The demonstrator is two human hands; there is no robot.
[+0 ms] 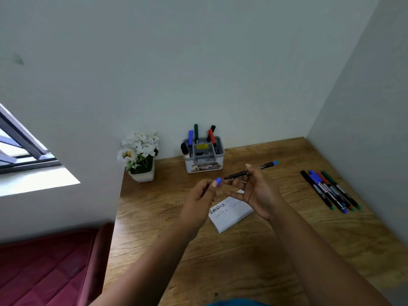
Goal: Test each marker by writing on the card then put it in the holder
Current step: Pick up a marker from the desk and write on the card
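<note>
grey holder (203, 160) upper centre with five markers upright; left hand (198, 199) pinching blue cap (218, 181), right hand (258, 191) gripping uncapped marker (249, 171)

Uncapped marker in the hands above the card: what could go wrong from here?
1. The right hand holds the marker with its bare tip close to the left hand, which pinches the blue cap; ink could mark the fingers.
2. The card lies loose on the desk and might slide while being written on.
</note>
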